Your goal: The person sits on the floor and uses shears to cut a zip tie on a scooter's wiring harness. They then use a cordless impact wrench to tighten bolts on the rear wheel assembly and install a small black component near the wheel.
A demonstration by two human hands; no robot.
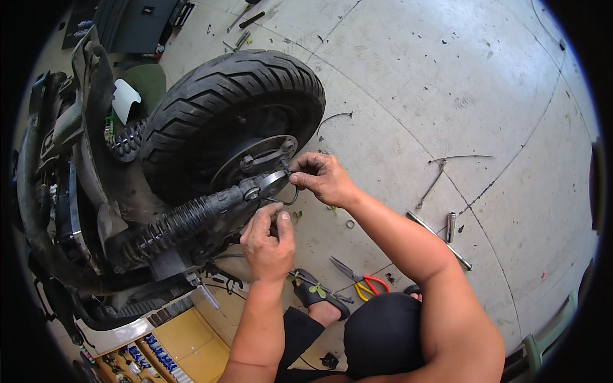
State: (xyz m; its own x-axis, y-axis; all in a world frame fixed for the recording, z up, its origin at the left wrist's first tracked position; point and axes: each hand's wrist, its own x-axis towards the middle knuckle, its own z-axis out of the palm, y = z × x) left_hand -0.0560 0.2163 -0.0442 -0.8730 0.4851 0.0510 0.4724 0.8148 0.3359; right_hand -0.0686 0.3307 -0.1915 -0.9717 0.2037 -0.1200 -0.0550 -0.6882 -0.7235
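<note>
My right hand (324, 180) is beside the wheel's hub, thumb and fingertips pinched on a thin black cable (296, 194). The cable curves down from there toward my left hand (268, 246). Below the metal end of the swingarm (274, 184), my left fingers are curled close to the cable; what they grip, if anything, is hidden. A black treaded tire (233, 83) stands behind both hands, on a wheel with a round hub plate (239, 159). A shock absorber with a dark coil spring (169, 230) runs to the left from the swingarm end.
Pliers with red and yellow handles (363, 281) lie on the floor near my foot. To the right are a metal bar (440, 241), a socket (451, 226) and a thin rod (431, 184). A yellow parts tray (191, 345) is at lower left, beside the scooter frame (38, 191).
</note>
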